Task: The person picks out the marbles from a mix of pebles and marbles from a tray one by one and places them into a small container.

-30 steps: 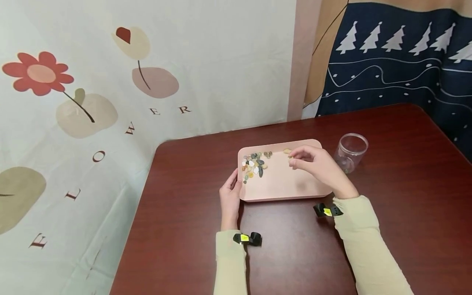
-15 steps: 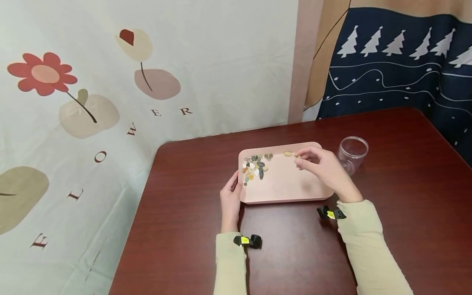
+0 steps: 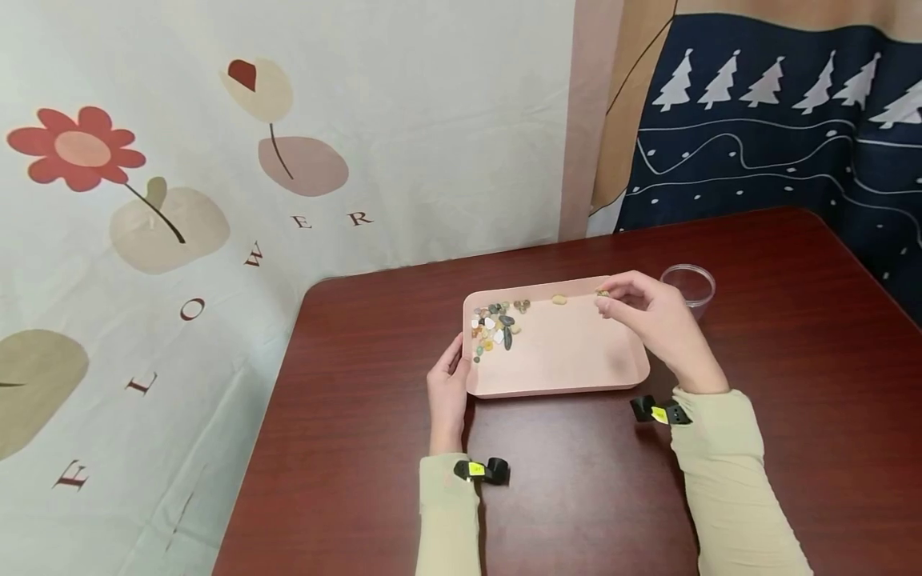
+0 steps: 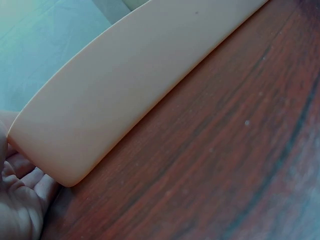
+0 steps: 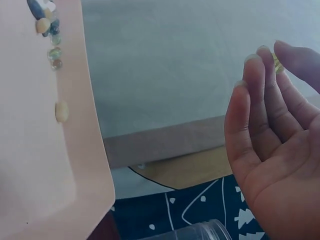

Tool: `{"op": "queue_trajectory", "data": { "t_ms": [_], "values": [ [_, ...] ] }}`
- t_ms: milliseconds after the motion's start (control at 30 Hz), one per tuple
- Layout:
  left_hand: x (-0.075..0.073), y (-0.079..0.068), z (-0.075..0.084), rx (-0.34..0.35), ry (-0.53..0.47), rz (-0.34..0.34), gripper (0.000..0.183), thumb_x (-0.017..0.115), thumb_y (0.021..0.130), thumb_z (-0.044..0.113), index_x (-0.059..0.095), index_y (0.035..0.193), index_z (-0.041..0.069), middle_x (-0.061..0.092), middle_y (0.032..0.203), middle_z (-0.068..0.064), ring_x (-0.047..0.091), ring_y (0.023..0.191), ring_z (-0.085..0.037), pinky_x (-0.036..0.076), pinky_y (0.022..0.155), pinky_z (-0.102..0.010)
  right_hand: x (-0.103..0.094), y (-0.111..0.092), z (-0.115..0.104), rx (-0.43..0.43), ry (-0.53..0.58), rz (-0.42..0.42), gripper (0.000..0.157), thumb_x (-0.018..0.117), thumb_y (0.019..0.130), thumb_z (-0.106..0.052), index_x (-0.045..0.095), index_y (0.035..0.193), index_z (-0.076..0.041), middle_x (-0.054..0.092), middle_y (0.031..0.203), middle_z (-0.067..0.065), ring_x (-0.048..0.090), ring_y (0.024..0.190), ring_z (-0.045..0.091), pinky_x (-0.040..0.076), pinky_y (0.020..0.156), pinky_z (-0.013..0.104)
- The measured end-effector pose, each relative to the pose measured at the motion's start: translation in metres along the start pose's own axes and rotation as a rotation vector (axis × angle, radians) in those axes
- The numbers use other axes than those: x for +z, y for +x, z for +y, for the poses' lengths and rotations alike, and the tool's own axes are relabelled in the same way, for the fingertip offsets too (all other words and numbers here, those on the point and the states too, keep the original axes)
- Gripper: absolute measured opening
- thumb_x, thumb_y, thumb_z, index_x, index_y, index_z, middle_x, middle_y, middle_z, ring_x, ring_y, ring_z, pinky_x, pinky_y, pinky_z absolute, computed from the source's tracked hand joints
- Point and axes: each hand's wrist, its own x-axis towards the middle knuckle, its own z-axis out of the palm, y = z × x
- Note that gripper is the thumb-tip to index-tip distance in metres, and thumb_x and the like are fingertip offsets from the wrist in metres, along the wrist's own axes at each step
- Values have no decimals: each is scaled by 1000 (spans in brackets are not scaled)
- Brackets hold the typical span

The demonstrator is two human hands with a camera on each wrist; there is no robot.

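Note:
A pink rectangular tray (image 3: 562, 352) lies on the table, with several mixed pebbles (image 3: 507, 338) and glass beads gathered at its left end. One pale yellow pebble (image 3: 559, 300) lies apart by the far wall. My left hand (image 3: 447, 392) holds the tray's left side, thumb near the rim; in the left wrist view its fingers (image 4: 30, 177) are at the tray's corner. Over the tray's far right corner, my right hand (image 3: 663, 324) pinches a small yellowish translucent bead (image 5: 278, 64) between thumb and fingertips. The bead is mostly covered by the fingers.
A clear, lidless jar (image 3: 700, 302) stands right of the tray, partly hidden behind my right hand. The dark red-brown table (image 3: 360, 448) meets a flower-printed cloth (image 3: 432, 144) and a navy tree-patterned cloth (image 3: 742, 152) at the back.
My right hand has moved rightward along the tray's far side toward the jar, carrying the bead away from the lone yellow pebble. My left hand stays at the tray's left side.

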Motion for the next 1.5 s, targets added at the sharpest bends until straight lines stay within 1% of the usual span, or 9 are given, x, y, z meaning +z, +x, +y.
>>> {"op": "queue_trajectory", "data": {
  "t_ms": [67, 233, 433, 533, 600, 700, 800, 1233, 1500],
  "values": [
    [0, 3, -8, 5, -2, 10, 33, 56, 88, 15, 57, 121, 22, 55, 121, 5, 48, 112, -6, 41, 90, -23, -2, 2, 7, -3, -12, 16, 29, 64, 80, -36, 61, 103, -18, 63, 86, 2, 60, 80, 14, 44, 72, 24],
    [2, 2, -9, 9, -6, 8, 34, 55, 88, 14, 57, 121, 20, 55, 121, 3, 48, 113, -8, 41, 90, -25, -9, -1, 4, 2, -18, 61, 29, 64, 81, -34, 61, 104, -17, 62, 91, 3, 59, 81, 15, 47, 68, 20],
    [0, 4, -9, -13, -28, -6, 35, 55, 89, 14, 55, 123, 20, 52, 124, 3, 45, 115, -8, 39, 92, -23, -14, -3, 1, 35, 0, 101, 30, 64, 80, -35, 61, 104, -17, 62, 89, 4, 52, 64, 18, 41, 41, 28],
    [0, 5, -8, 0, -37, -10, 35, 54, 89, 13, 55, 124, 18, 52, 125, 0, 45, 116, -10, 38, 93, -25, -16, -3, 1, 30, 22, 125, 30, 65, 80, -32, 61, 105, -16, 61, 86, 6, 46, 56, 20, 37, 36, 31],
    [1, 5, -7, 3, -32, -3, 35, 55, 89, 13, 55, 123, 18, 53, 124, 1, 46, 116, -10, 39, 92, -25, -19, -4, 3, 14, 18, 143, 30, 65, 81, -30, 61, 106, -14, 60, 88, 5, 49, 59, 18, 39, 40, 28],
    [1, 4, -7, 0, -12, 6, 34, 55, 89, 14, 57, 122, 20, 54, 122, 3, 47, 114, -8, 40, 91, -24, -23, -5, 4, -2, 27, 176, 30, 65, 81, -28, 61, 107, -13, 61, 91, 4, 55, 71, 18, 46, 55, 22],
    [1, 4, -8, 4, -8, 13, 33, 55, 88, 14, 58, 120, 21, 55, 121, 4, 48, 112, -7, 41, 90, -24, -27, -5, 5, -8, 51, 201, 30, 65, 82, -26, 61, 108, -12, 62, 94, 4, 57, 84, 17, 45, 70, 18],
    [0, 1, -7, -19, -7, 4, 35, 55, 88, 14, 57, 121, 24, 53, 122, 6, 46, 113, -6, 41, 90, -23, -40, -13, 6, 62, 113, 290, 34, 65, 81, -28, 62, 110, -12, 64, 97, 6, 60, 79, 18, 48, 69, 20],
    [0, 2, -7, -11, -14, 11, 35, 55, 88, 12, 57, 121, 22, 54, 122, 6, 47, 113, -7, 41, 90, -24, -47, -10, 9, 37, 220, 357, 35, 69, 78, -20, 63, 110, -8, 63, 100, 6, 56, 90, 18, 46, 72, 18]
  ]
}}
